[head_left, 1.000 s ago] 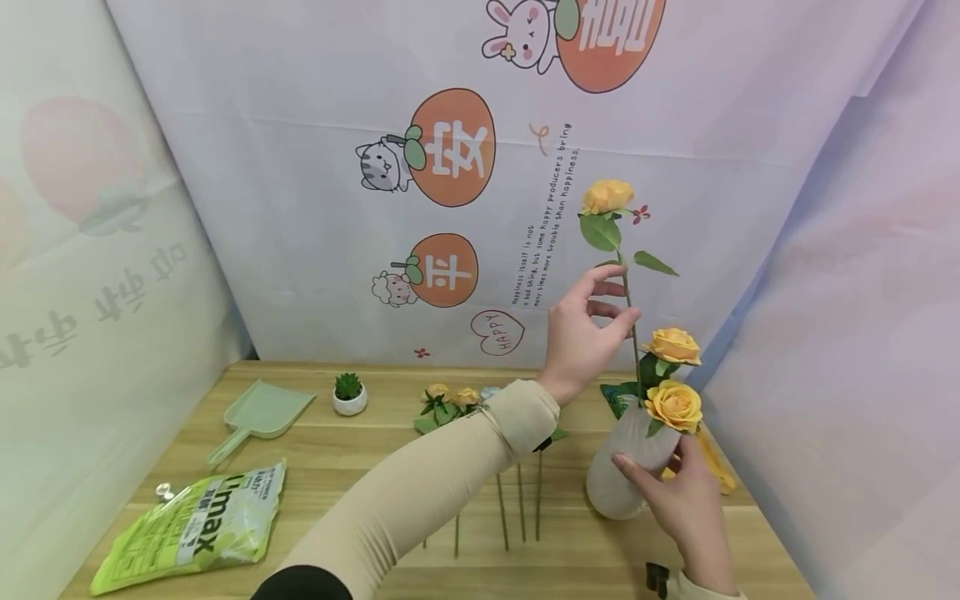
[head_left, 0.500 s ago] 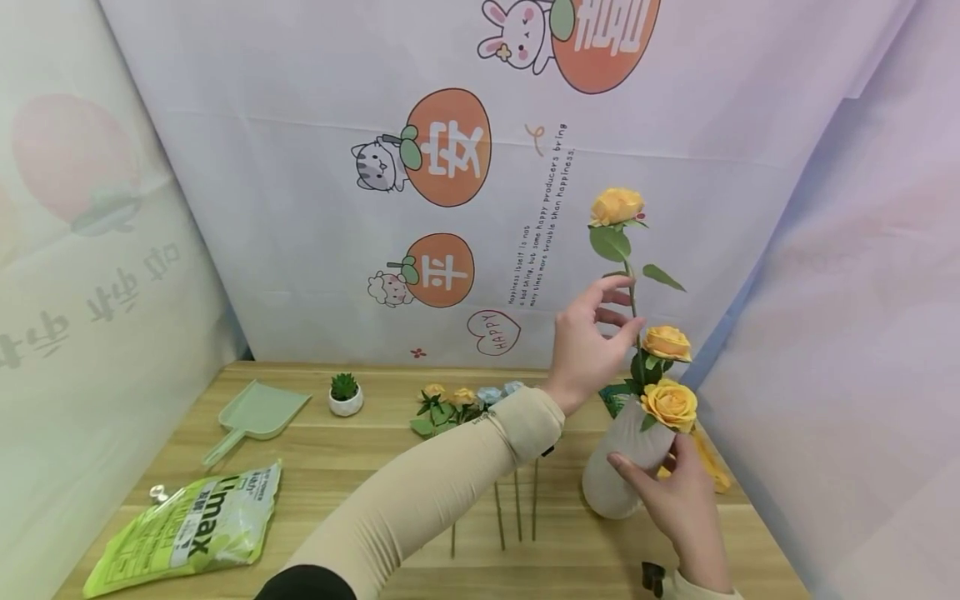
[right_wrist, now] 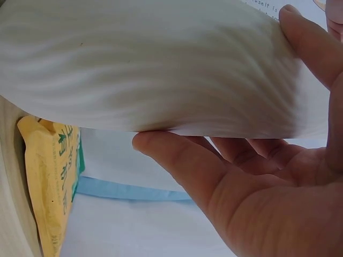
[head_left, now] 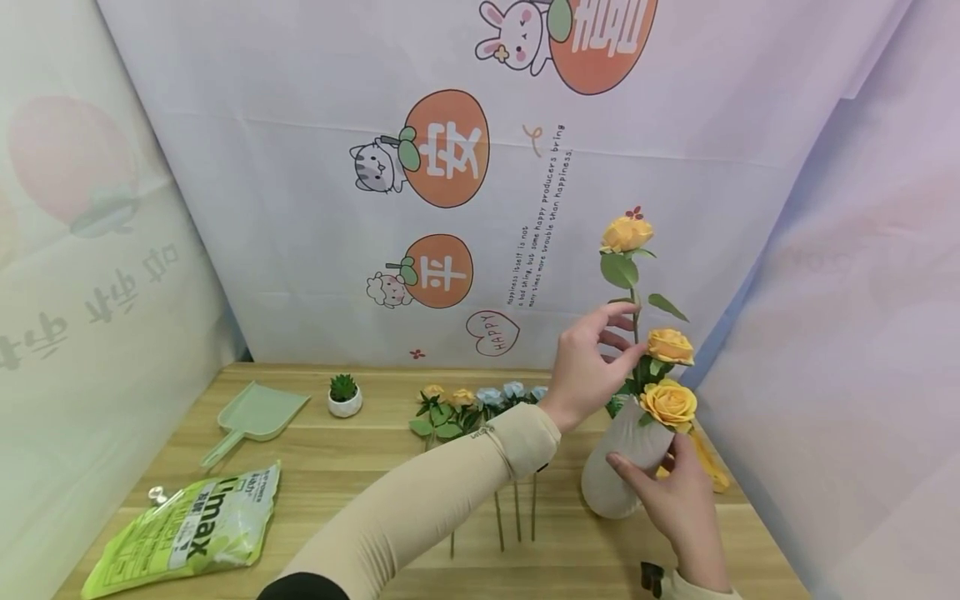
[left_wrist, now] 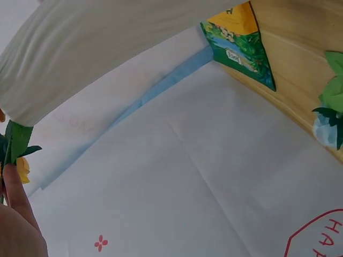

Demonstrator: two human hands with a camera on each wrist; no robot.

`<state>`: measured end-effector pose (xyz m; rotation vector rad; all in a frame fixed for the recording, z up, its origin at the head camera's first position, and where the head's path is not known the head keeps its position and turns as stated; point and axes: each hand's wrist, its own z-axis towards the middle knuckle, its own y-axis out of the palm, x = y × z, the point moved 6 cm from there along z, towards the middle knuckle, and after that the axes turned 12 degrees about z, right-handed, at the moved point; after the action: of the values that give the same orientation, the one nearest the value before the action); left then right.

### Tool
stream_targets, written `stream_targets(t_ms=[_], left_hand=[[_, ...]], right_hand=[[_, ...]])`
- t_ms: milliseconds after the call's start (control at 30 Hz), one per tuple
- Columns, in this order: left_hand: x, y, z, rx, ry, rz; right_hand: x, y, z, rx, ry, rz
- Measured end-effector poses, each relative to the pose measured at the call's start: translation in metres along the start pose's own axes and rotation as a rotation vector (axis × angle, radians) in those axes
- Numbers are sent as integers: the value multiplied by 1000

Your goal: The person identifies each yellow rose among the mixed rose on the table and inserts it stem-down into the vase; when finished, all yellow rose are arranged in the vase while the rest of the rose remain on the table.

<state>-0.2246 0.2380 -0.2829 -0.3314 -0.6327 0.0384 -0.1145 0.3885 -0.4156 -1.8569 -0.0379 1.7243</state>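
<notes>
We see a snug beige sleeve (head_left: 420, 508) running down the left forearm to the wrist, small dark lettering near its cuff, a black layer showing at its upper end. Both the left hand (head_left: 585, 367) and right hand (head_left: 678, 500) are bare, and a dark strap sits at the right wrist.

My light wooden table (head_left: 337, 467) | green dustpan (head_left: 255, 419) | green plastic bag (head_left: 180, 531) | small potted succulent (head_left: 345, 395) | loose artificial roses (head_left: 472, 404) | white ribbed vase (head_left: 618, 467)

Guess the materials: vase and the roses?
Vase: likely matte ceramic, possibly plastic; off-white, with a wavy ribbed surface close up, no gloss. Roses: look artificial, fabric petals on stiff, straight plastic-looking stems; uniform orange, evenly shaped leaves. Can't confirm from the pictures.
</notes>
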Motion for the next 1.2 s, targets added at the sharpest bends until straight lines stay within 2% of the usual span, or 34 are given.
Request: stream_targets(t_ms=[233, 567, 700, 933, 1200], left_hand=[[-7, 5, -13, -21, -7, -10], [-12, 9, -28, -40, -28, -92], [-13, 10, -31, -49, -24, -96], [-15, 15, -35, -93, -57, -99], [-12, 15, -42, -106, -26, -58]], right_hand=[[1, 0, 1, -2, -2, -3], [2, 0, 0, -4, -9, -9], [2, 0, 0, -2, -5, -10], [3, 0, 0, -13, 12, -4], [3, 0, 1, -15, 25, 1]])
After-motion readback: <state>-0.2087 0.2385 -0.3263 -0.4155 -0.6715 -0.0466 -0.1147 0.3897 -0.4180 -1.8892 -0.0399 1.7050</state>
